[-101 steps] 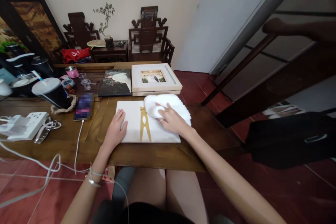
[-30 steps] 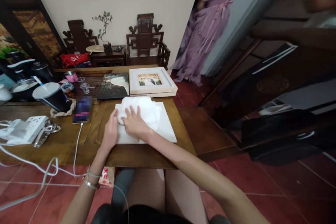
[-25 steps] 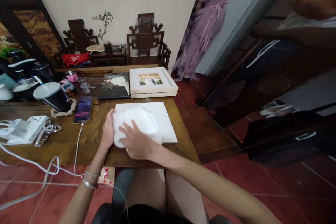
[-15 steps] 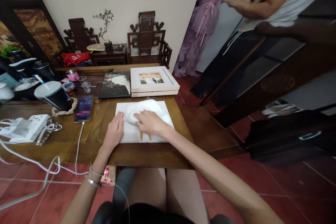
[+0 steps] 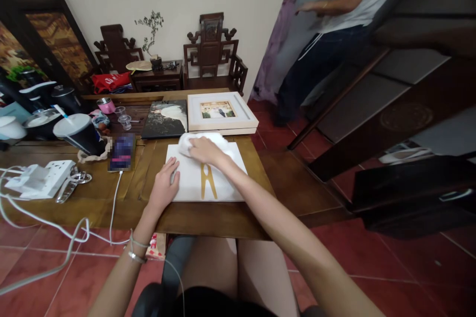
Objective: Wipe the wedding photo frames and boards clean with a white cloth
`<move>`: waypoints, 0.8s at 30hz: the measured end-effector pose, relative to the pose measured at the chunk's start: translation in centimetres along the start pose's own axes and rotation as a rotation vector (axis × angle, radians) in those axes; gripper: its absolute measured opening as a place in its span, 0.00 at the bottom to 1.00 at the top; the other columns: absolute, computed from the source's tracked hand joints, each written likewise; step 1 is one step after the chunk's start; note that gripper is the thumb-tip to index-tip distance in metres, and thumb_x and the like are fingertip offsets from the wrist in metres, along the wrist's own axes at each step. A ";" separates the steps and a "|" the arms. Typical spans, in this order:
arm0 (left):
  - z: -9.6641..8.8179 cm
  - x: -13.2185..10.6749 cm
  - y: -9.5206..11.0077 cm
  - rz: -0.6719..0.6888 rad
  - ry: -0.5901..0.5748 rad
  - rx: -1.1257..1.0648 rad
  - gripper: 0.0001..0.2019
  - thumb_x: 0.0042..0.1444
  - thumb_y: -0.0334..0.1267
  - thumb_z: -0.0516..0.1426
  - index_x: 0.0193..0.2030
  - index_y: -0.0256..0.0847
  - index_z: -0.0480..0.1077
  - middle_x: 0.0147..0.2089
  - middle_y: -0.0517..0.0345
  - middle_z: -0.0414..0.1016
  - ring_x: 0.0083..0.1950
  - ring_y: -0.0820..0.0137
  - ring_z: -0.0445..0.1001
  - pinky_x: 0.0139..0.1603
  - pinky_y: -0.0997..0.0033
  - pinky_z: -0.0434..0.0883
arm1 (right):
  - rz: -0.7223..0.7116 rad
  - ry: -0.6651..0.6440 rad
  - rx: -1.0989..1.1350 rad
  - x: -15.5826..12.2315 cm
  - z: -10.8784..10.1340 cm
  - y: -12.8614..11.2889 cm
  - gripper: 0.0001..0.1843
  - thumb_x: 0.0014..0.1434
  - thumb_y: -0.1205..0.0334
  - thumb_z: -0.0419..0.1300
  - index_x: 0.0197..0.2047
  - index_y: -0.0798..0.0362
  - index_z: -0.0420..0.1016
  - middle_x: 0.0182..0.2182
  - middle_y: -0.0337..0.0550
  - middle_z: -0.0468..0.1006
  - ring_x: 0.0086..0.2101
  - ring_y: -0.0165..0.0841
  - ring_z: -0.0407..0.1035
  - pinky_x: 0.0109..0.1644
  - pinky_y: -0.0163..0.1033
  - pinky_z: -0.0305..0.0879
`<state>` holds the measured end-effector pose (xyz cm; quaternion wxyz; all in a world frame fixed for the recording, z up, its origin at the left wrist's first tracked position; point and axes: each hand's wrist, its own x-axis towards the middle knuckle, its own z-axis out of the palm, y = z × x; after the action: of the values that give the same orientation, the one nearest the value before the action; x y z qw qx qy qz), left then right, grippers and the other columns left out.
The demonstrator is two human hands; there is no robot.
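Note:
A flat white board (image 5: 223, 178) with a gold peg-shaped mark (image 5: 208, 182) lies on the wooden table (image 5: 208, 218) in front of me. My right hand (image 5: 204, 150) presses a white cloth (image 5: 186, 141) onto the board's far edge, fingers curled over it. My left hand (image 5: 165, 188) lies flat on the board's left edge, fingers spread, holding it down.
Behind the board lie a white picture frame (image 5: 221, 115) and a dark photo print (image 5: 165, 119). To the left are a phone (image 5: 121, 151) on a cable, a lidded cup (image 5: 78, 133) and a white power strip (image 5: 39, 178). A person (image 5: 334, 15) stands in the doorway at right.
My right hand has slid the cloth from the board's middle up to its far edge, uncovering the gold mark. The left hand stays put. The person in the doorway has moved.

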<state>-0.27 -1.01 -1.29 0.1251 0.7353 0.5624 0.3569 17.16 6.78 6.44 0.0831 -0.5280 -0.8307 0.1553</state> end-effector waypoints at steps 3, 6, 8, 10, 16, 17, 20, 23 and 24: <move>0.2 -0.1 0.0 0.002 0.002 0.007 0.18 0.60 0.36 0.49 0.53 0.34 0.72 0.61 0.43 0.68 0.65 0.59 0.64 0.68 0.52 0.59 | 0.050 0.042 -0.019 -1.5 -0.8 4.0 0.12 0.58 0.67 0.46 0.39 0.57 0.70 0.43 0.55 0.78 0.44 0.45 0.70 0.46 0.41 0.60; 0.1 -0.1 0.2 0.009 0.007 0.016 0.18 0.60 0.35 0.49 0.53 0.34 0.71 0.61 0.42 0.68 0.65 0.59 0.64 0.67 0.52 0.59 | 0.058 0.049 -0.028 -4.5 -0.7 6.4 0.12 0.57 0.70 0.45 0.36 0.56 0.69 0.39 0.56 0.78 0.44 0.47 0.70 0.49 0.47 0.60; 0.1 -0.2 0.3 0.017 0.014 0.018 0.18 0.60 0.35 0.49 0.53 0.35 0.71 0.61 0.44 0.69 0.65 0.59 0.64 0.67 0.52 0.60 | 0.030 0.040 -0.026 -7.1 0.0 6.7 0.10 0.55 0.71 0.47 0.33 0.54 0.68 0.39 0.54 0.78 0.48 0.47 0.68 0.54 0.51 0.57; 0.2 -0.2 0.3 0.023 0.021 0.024 0.17 0.60 0.34 0.49 0.53 0.36 0.71 0.61 0.45 0.69 0.65 0.59 0.64 0.67 0.51 0.60 | -0.043 0.037 -0.013 -10.2 0.8 6.2 0.09 0.53 0.73 0.48 0.30 0.52 0.67 0.42 0.53 0.78 0.55 0.46 0.64 0.60 0.53 0.51; 0.4 -0.2 0.1 0.035 0.042 0.028 0.16 0.60 0.34 0.49 0.52 0.35 0.71 0.61 0.43 0.69 0.65 0.59 0.64 0.67 0.51 0.60 | -0.211 -0.083 0.039 -17.4 -0.3 4.3 0.10 0.54 0.73 0.49 0.29 0.50 0.65 0.40 0.50 0.77 0.51 0.44 0.68 0.59 0.51 0.55; 0.5 -0.2 0.1 0.037 0.042 0.028 0.17 0.60 0.34 0.49 0.52 0.35 0.70 0.61 0.43 0.69 0.65 0.59 0.64 0.67 0.51 0.60 | -0.189 -0.103 0.039 -17.5 -1.0 4.1 0.10 0.55 0.73 0.48 0.29 0.50 0.65 0.36 0.49 0.77 0.47 0.44 0.70 0.56 0.49 0.58; 0.5 -0.2 0.0 0.036 0.032 0.026 0.17 0.60 0.35 0.49 0.53 0.34 0.70 0.61 0.41 0.68 0.66 0.59 0.63 0.67 0.53 0.60 | -0.108 -0.100 0.021 -15.6 -2.8 4.0 0.10 0.56 0.72 0.48 0.27 0.49 0.64 0.27 0.43 0.74 0.39 0.41 0.72 0.50 0.44 0.62; 0.4 -0.2 -0.1 0.027 0.014 0.023 0.17 0.60 0.35 0.49 0.53 0.33 0.70 0.62 0.40 0.68 0.66 0.59 0.63 0.68 0.53 0.59 | -0.018 -0.037 -0.034 -11.5 -3.0 4.1 0.11 0.57 0.72 0.47 0.27 0.50 0.64 0.27 0.43 0.74 0.36 0.39 0.72 0.53 0.45 0.60; 0.3 -0.2 -0.1 0.025 0.009 0.022 0.17 0.60 0.35 0.49 0.53 0.32 0.70 0.62 0.40 0.68 0.66 0.59 0.63 0.68 0.53 0.59 | 0.009 -0.016 -0.051 -10.1 -2.6 4.0 0.11 0.57 0.72 0.46 0.29 0.51 0.65 0.29 0.45 0.75 0.37 0.40 0.72 0.55 0.46 0.58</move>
<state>-0.15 -1.06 -1.64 0.1097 0.7421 0.5576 0.3555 25.69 -0.34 7.76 0.0624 -0.5323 -0.8328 0.1388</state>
